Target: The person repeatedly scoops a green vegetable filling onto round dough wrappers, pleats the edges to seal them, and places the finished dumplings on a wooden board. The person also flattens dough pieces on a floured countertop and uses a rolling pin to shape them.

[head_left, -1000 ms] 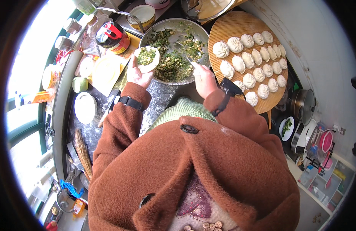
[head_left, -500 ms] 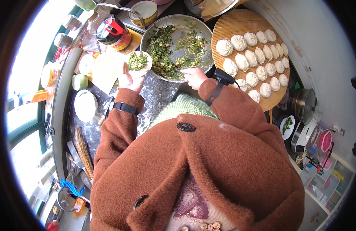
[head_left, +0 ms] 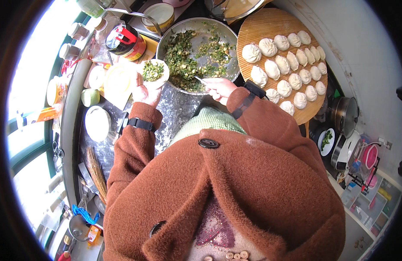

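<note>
My left hand (head_left: 146,93) holds up a round dough wrapper (head_left: 165,76) with a mound of chopped green filling (head_left: 152,71) on it. The wrapper sits just left of a wide metal bowl (head_left: 234,74), partly filled with the same green mixture (head_left: 181,61). My right hand (head_left: 221,88) is closed around the handle of a metal spoon (head_left: 201,80) at the bowl's near rim. The spoon's tip rests in or against the filling, so its end is partly hidden.
To the right, a round wooden board (head_left: 253,26) carries rows of pleated white buns (head_left: 284,89). Left of my arm lie a white round dish (head_left: 97,124), a green cup-like object (head_left: 90,97) and a straw brush (head_left: 96,172). A dark jar with a red lid (head_left: 126,39) stands behind.
My right hand has shifted slightly right and down, and more of the spoon shows over the bowl. My left hand with the filled wrapper has moved only a little.
</note>
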{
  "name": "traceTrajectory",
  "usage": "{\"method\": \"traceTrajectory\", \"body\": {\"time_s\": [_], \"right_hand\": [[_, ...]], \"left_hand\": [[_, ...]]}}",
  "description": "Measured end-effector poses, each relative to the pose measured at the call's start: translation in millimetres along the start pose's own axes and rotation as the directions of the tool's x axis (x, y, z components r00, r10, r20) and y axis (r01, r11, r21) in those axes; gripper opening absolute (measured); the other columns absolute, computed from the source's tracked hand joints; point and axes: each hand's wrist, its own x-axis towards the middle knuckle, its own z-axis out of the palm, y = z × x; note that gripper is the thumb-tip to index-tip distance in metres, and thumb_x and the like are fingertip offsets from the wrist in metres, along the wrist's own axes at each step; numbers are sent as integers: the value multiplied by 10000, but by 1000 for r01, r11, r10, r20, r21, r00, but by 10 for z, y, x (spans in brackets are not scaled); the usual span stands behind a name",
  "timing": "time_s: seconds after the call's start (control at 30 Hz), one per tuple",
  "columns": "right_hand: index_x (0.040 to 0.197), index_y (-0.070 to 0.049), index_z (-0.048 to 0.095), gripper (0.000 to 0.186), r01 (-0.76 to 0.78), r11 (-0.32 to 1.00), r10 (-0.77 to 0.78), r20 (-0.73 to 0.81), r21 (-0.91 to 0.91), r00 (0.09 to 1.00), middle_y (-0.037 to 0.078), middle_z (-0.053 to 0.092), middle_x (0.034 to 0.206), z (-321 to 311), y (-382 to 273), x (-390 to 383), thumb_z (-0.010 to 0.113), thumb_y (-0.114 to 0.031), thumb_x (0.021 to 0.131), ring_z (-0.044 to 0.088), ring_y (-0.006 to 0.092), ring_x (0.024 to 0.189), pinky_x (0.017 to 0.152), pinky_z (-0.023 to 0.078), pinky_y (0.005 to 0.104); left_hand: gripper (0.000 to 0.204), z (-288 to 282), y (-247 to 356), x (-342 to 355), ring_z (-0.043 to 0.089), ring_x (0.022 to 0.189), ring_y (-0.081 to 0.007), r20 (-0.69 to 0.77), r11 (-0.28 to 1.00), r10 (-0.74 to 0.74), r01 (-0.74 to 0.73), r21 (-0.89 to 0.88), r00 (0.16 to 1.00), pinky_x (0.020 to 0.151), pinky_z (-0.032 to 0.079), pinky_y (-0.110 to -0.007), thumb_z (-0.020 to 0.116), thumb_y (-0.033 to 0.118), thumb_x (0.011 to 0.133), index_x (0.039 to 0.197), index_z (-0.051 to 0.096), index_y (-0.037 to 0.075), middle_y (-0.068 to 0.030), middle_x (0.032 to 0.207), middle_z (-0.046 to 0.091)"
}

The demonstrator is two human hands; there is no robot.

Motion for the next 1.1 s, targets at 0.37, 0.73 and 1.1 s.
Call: {"method": "traceTrajectory", "body": {"time_s": [0.37, 0.73, 1.1], "right_hand": [[1238, 8, 525, 312, 215, 977, -215, -10, -2, 977, 21, 512, 813, 245, -227, -529, 514, -100, 946, 427, 42, 534, 412, 326, 171], [1283, -102, 512, 497, 330, -233, -848, 357, -915, 392, 125, 517, 884, 279, 63, -589, 554, -12, 797, 594, 285, 579, 527, 508, 375], [1356, -70, 420, 580, -15, -477, -704, 372, -879, 605, 93, 471, 858, 275, 207, -600, 560, -58, 793, 601, 213, 569, 477, 493, 320]], "left_hand": [[472, 101, -324, 31, 504, 1188, -366, 29, 986, -150, 148, 74, 988, 1034, 353, -582, 501, 388, 930, 1266, 504, 57, -173, 1297, 527], [454, 554, -845, 152, 516, 1163, -356, 82, 945, -289, 270, 186, 954, 973, 395, -602, 450, 429, 957, 1291, 485, 122, -132, 1262, 549], [331, 515, -1041, 282, 576, 1069, -300, -80, 937, -195, 209, 279, 978, 931, 454, -523, 458, 400, 973, 1194, 556, 173, -95, 1180, 592]]}}
